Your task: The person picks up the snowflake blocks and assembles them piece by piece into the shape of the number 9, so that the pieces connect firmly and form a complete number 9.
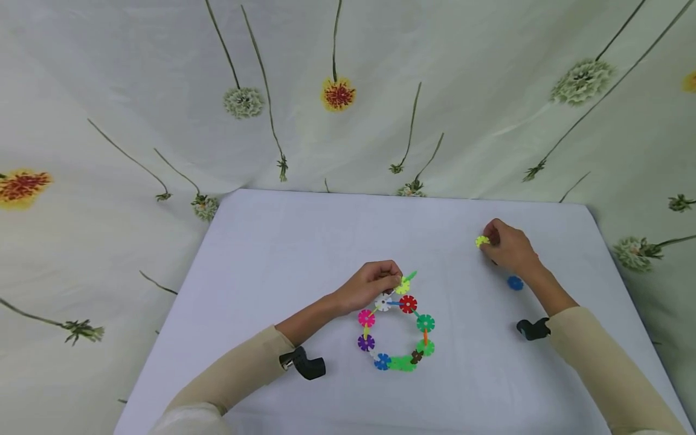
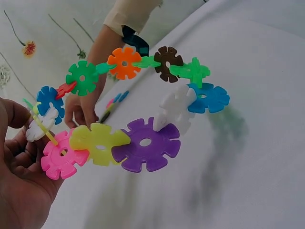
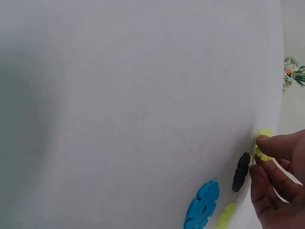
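- Fingers of the left hand [image 1: 365, 288] grip the linked ring [image 1: 426, 323]; right hand [image 1: 511, 246] pinches 1 lime disc [image 1: 482, 241].
- Linked ring: over the desk [image 1: 272, 254], apparently closed.
- Unjoined: lime disc; near it, blue disc [image 3: 199, 210], dark disc [image 3: 241, 172], yellow piece [image 3: 225, 217].

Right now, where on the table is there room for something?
Bare: the far left of the table, beyond the left hand; also between the disc ring and right wrist mount. Crowded: beside the right hand, among loose discs.
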Available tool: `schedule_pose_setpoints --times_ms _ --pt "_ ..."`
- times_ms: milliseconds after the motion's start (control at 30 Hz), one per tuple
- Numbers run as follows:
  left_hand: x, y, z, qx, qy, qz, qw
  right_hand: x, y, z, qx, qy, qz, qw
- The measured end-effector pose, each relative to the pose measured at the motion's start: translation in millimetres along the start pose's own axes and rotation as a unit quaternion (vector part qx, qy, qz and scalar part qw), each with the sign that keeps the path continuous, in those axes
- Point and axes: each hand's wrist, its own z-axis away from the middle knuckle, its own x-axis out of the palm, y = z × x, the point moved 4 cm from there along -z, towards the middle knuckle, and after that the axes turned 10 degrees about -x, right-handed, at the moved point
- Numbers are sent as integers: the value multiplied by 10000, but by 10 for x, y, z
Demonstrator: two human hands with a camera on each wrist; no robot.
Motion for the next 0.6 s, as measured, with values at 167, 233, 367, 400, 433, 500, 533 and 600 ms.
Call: schedule_pose_setpoints --times_ms 167,233,367,400,433,500,533,600 --pt "5 -1 -2 7 25 -17 10000 8 27 24 0 111 -205 9997" --pt "8 -3 -2 2 23 -12 10000 16 37 32 -12 205 -300 9993" --pt "10 -5 -7 -23 7 24 10000 25 18 55 -76 454 -520 9976" --pt "10 -4 -6 -21 3 27 10000 26 5 64 -80 518 -579 9969" --pt "9 -4 -6 -18 5 22 10000 26 -14 75 -87 565 -656 9962" --pt "6 0 -4 -11 8 40 10000 27 -61 101 -101 619 -830 9946" --pt "5 0 -2 -6 13 37 10000 29 -91 116 -108 635 -941 9935" --pt "3 -1 2 -2 17 27 10000 30 -170 152 -134 619 -1241 9902"
